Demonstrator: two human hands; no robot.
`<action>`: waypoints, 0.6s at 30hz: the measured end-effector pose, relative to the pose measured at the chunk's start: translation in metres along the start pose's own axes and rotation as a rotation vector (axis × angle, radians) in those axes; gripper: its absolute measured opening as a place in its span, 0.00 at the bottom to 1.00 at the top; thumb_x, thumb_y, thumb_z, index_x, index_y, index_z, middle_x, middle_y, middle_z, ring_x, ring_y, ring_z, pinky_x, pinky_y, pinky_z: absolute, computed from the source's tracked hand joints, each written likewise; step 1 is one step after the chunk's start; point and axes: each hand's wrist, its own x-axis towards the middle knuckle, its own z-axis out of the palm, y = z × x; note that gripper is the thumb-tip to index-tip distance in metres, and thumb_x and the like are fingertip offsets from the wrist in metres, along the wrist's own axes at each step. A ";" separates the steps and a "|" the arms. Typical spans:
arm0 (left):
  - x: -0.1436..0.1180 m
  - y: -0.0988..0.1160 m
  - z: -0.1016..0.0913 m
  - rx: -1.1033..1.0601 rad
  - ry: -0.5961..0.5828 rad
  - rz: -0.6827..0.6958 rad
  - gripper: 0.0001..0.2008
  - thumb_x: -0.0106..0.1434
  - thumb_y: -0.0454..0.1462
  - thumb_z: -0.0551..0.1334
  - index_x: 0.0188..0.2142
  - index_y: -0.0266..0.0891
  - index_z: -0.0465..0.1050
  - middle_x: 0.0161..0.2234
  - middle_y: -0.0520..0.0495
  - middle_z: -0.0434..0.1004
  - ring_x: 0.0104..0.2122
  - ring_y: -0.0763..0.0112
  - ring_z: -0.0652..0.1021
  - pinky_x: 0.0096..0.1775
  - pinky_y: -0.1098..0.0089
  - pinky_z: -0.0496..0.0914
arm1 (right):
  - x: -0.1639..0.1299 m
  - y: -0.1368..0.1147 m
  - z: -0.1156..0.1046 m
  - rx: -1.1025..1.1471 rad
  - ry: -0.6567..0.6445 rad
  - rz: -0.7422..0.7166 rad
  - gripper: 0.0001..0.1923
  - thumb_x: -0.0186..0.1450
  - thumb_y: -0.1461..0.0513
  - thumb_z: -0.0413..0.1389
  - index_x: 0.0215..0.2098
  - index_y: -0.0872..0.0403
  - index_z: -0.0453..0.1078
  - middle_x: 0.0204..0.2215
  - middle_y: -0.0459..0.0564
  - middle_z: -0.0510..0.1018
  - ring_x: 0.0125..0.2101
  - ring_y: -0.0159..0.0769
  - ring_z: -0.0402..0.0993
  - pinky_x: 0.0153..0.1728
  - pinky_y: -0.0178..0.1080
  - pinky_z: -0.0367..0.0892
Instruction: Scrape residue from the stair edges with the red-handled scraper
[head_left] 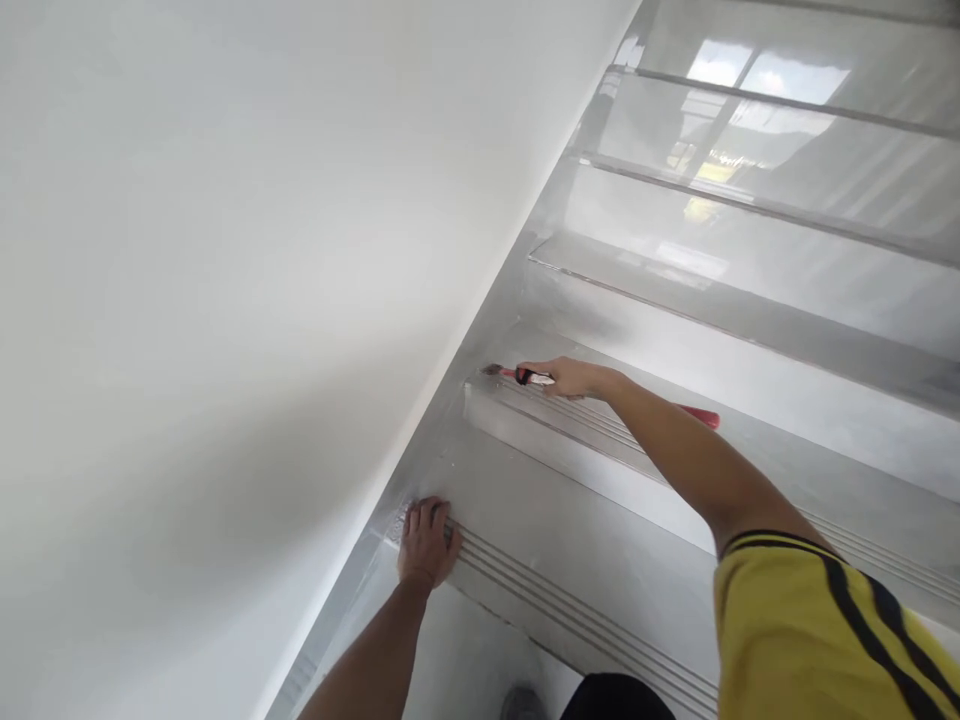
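1. Red-handled, the paintbrush (600,392) is pinched in my right hand (571,378), fingers closed round the handle just behind the dark ferrule, thumb side toward the wall.
2. Its bristle tip pokes out past my fingertips to the left and touches the inner corner of the upper step (675,470), right where the tread meets the grey skirting (480,330). The rest of the handle runs back under my forearm, and its red end shows on the far side of my arm, lying low over the tread.
3. My right arm stretches across from the lower right, with the yellow sleeve (825,630) and its black stripes at the shoulder.
4. My left hand (427,545) holds nothing. It is pressed flat, fingers together and slightly curled, on the edge of the lower step (570,560), on the grooved nosing strips (600,625) close to the wall. It sits well apart from the brush, one step lower and a little to the left.
5. Both treads look grey and glossy, with ribbed lines along their front edges.
6. More steps (750,200) climb beyond, shiny enough to reflect a window.
7. To the left, the white wall (225,300) fills the view, sloping down with the stairs.
8. At the bottom edge, a dark shoe tip (523,703) shows.
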 end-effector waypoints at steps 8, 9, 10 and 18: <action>0.000 -0.004 0.003 -0.042 -0.079 -0.016 0.19 0.60 0.43 0.54 0.46 0.35 0.68 0.47 0.37 0.66 0.49 0.53 0.65 0.55 0.52 0.56 | -0.077 0.032 0.036 0.071 0.110 0.082 0.36 0.58 0.62 0.53 0.64 0.50 0.51 0.19 0.42 0.68 0.17 0.27 0.61 0.24 0.31 0.58; 0.002 -0.003 0.001 -0.056 -0.078 -0.017 0.19 0.60 0.43 0.54 0.46 0.34 0.68 0.47 0.36 0.67 0.48 0.52 0.65 0.55 0.51 0.56 | -0.097 0.033 0.048 0.025 0.181 0.083 0.35 0.58 0.61 0.53 0.63 0.50 0.53 0.21 0.43 0.70 0.18 0.28 0.62 0.26 0.32 0.59; 0.004 0.000 -0.002 -0.072 -0.073 -0.017 0.19 0.61 0.43 0.53 0.46 0.33 0.68 0.47 0.35 0.67 0.48 0.51 0.66 0.55 0.49 0.55 | -0.114 0.031 0.060 -0.024 0.263 0.083 0.34 0.58 0.61 0.53 0.63 0.50 0.54 0.23 0.44 0.71 0.20 0.29 0.63 0.27 0.32 0.59; -0.076 0.024 -0.081 -0.252 -0.317 -0.068 0.17 0.60 0.45 0.54 0.43 0.41 0.71 0.45 0.44 0.73 0.48 0.61 0.70 0.51 0.62 0.63 | -0.156 -0.021 0.164 -0.369 0.402 0.469 0.32 0.63 0.63 0.46 0.65 0.52 0.45 0.33 0.55 0.75 0.34 0.41 0.72 0.32 0.36 0.59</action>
